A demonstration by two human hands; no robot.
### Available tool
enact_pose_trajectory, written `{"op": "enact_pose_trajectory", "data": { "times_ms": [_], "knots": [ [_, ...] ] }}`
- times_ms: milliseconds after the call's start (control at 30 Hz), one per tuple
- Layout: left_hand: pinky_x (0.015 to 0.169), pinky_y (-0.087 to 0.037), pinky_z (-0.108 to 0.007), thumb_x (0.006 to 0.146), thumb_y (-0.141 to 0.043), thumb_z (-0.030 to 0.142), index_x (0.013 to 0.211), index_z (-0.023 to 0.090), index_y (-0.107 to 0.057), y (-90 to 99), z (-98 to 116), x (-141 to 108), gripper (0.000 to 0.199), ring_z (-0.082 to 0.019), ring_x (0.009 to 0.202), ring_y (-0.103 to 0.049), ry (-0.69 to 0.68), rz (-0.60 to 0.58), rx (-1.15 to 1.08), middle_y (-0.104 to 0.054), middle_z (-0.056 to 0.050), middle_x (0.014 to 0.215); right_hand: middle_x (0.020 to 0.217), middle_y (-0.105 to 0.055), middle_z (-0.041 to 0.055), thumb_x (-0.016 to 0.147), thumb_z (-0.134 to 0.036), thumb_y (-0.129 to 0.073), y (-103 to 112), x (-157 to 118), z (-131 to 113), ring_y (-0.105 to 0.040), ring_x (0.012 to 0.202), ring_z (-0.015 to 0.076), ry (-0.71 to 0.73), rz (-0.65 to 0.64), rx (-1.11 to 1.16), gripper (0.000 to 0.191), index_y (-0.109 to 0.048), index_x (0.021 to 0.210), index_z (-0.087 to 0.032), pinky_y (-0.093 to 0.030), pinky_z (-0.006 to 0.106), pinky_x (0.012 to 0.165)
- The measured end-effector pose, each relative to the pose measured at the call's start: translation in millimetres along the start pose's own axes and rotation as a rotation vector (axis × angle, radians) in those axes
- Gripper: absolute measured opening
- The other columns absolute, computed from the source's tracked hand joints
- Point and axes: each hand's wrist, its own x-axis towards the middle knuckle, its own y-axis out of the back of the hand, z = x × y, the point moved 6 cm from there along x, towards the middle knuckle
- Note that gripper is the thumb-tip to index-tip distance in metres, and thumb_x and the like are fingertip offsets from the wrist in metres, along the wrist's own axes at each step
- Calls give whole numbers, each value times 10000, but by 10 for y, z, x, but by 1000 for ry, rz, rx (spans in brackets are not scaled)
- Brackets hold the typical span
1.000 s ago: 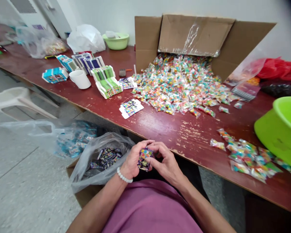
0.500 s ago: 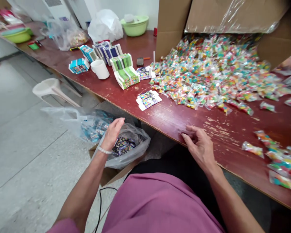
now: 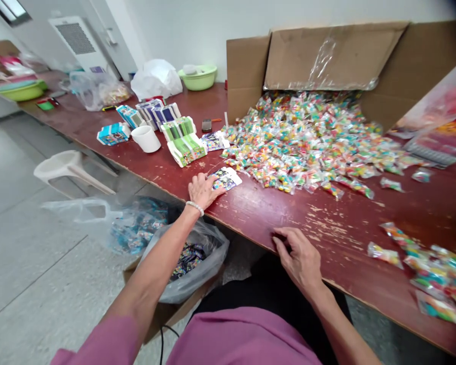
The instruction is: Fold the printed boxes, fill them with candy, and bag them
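My left hand (image 3: 205, 190), with a beaded bracelet at the wrist, rests on the table at the left end of a flat printed carton (image 3: 228, 178). Its thumb and fingers are spread and touch the carton, covering part of it. Close to the table's front edge is my right hand (image 3: 299, 257), its fingers bent and the thumb apart, with nothing visible between them. A large heap of wrapped candies (image 3: 292, 147) lies beyond both hands. Below my left forearm, a lined carton box (image 3: 209, 268) holds small dark printed packs (image 3: 188, 259).
Stacked green cartons (image 3: 185, 142), blue cartons (image 3: 114, 134) and a white mug (image 3: 146, 139) stand at the left. A big cardboard box (image 3: 327, 56) lies open behind the candies. More candy packets (image 3: 435, 268) lie at right. A white stool (image 3: 66, 167) is on the floor.
My left hand has moved from above the lined box up to the flat carton on the table and now touches it. The right hand stays by the edge. The view has tilted up.
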Motion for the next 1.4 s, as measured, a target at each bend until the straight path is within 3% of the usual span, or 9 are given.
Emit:
{"op": "enact_pose_trajectory", "data": {
  "times_ms": [100, 200, 400, 533, 667, 733, 833, 1067, 1400],
  "knots": [
    [943, -385, -430, 687, -795, 406, 1033, 235, -697, 39, -69, 22, 397, -349, 1186, -471, 119, 48, -331, -605, -113, 1162, 1007, -722, 65, 943, -305, -525, -6, 5, 32, -679, 910, 207, -32, -17, 31, 200, -688, 1009, -212, -520, 315, 780],
    [829, -450, -365, 707, -748, 341, 866, 194, -663, 30, -17, -67, 233, -279, 989, -591, 192, 24, -553, -662, -68, 929, 962, -726, 71, 909, -348, -565, 8, 23, 90, -675, 856, 220, -150, -51, 124, 211, -697, 999, -212, -523, 346, 776],
    [578, -482, -250, 702, -744, 421, 747, 164, -571, -40, 508, -933, 313, -131, 587, -585, 198, -181, -906, -635, 9, 664, 994, -738, 83, 776, -516, -712, -62, 102, -93, -691, 784, 202, -619, -96, 913, 534, -612, 1185, -188, -553, 315, 675],
    [606, -491, -232, 685, -813, 351, 813, 139, -627, -100, 843, -1496, 309, -109, 601, -608, 364, -520, -1462, -688, -18, 738, 844, -746, 49, 721, -509, -771, -64, 188, -361, -685, 696, 185, -646, -139, 1195, 408, -683, 945, -179, -563, 309, 665],
    [747, -545, -337, 668, -827, 326, 1015, 127, -692, -89, 1121, -1737, 422, -205, 748, -702, 303, -1011, -1674, -731, -97, 886, 726, -711, 17, 780, -449, -744, 22, 149, -421, -637, 568, 135, -586, -227, 1150, 332, -697, 951, -168, -534, 246, 545],
    [700, -546, -337, 642, -835, 325, 963, 115, -698, -88, 1189, -1774, 406, -216, 691, -699, 247, -1115, -1671, -720, -92, 806, 664, -679, -5, 837, -465, -679, 52, 108, -472, -575, 448, 113, -548, -319, 1143, 354, -680, 1042, -177, -480, 227, 425],
    [627, -516, -276, 647, -827, 278, 845, 113, -690, -84, 1213, -1719, 292, -159, 611, -642, 160, -973, -1554, -679, -44, 701, 742, -694, 5, 874, -479, -616, 107, 78, -582, -578, 447, 120, -485, -384, 1119, 382, -640, 1137, -202, -465, 234, 393],
    [856, -516, -320, 674, -778, 196, 1096, 157, -699, 124, 1311, -1607, 431, -231, 937, -663, -195, -632, -1187, -734, -49, 990, 1046, -710, 52, 700, -352, -793, 226, 86, -724, -677, 890, 209, -360, -187, 808, 560, -570, 1194, -211, -543, 351, 845],
    [921, -507, -333, 782, -681, 288, 1019, 167, -731, -23, 1334, -1649, 271, -240, 964, -665, -137, -504, -1230, -733, -72, 1032, 1057, -722, 59, 669, -314, -745, 243, 86, -738, -683, 863, 224, -387, -154, 607, 609, -580, 1245, -204, -550, 344, 797]
  ]
}}
